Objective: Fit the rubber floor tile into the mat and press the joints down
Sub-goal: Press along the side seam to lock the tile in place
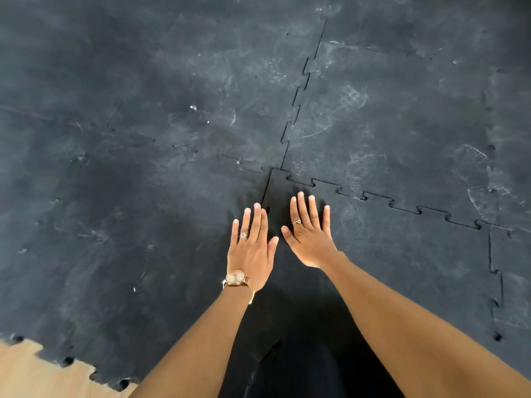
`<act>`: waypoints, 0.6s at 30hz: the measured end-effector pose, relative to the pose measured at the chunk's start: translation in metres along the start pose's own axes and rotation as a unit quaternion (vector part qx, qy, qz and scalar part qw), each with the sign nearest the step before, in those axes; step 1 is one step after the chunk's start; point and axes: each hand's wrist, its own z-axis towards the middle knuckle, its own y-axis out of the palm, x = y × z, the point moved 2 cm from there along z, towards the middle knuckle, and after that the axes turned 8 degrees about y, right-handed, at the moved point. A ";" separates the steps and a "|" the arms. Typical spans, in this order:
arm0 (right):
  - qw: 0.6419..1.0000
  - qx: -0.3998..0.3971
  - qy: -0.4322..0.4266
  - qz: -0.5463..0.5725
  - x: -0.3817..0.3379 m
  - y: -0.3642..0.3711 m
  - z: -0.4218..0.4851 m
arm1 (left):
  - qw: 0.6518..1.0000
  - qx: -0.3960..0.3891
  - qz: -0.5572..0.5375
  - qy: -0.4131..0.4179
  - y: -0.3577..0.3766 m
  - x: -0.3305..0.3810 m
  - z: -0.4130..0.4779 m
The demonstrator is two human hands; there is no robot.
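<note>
The black rubber floor tile (402, 254) lies in the mat (143, 168), its far left corner near the middle of the view. Its jigsaw joint (379, 201) runs along its far edge toward the right. A straight seam (267, 186) marks its left edge. My left hand (253, 245) lies flat, fingers spread, across that left seam. My right hand (310, 234) lies flat on the tile just right of the corner. Neither hand holds anything. A watch is on my left wrist and each hand wears a ring.
Scuffed black mat tiles fill the view, with another toothed joint (298, 90) running away from the corner. The mat's toothed outer edge (94, 374) meets bare wooden floor (34, 374) at the bottom left. My dark-clothed legs (296, 354) are between my arms.
</note>
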 end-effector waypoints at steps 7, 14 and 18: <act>0.999 -0.040 0.000 0.007 -0.001 -0.004 0.008 | 1.000 -0.012 0.011 0.019 0.006 -0.006 0.005; 1.000 -0.025 0.006 0.004 -0.002 -0.003 0.005 | 0.997 -0.023 0.041 0.058 0.001 -0.013 0.012; 0.998 -0.053 0.014 0.013 -0.006 -0.013 0.004 | 0.997 -0.039 0.029 0.054 -0.004 -0.013 0.009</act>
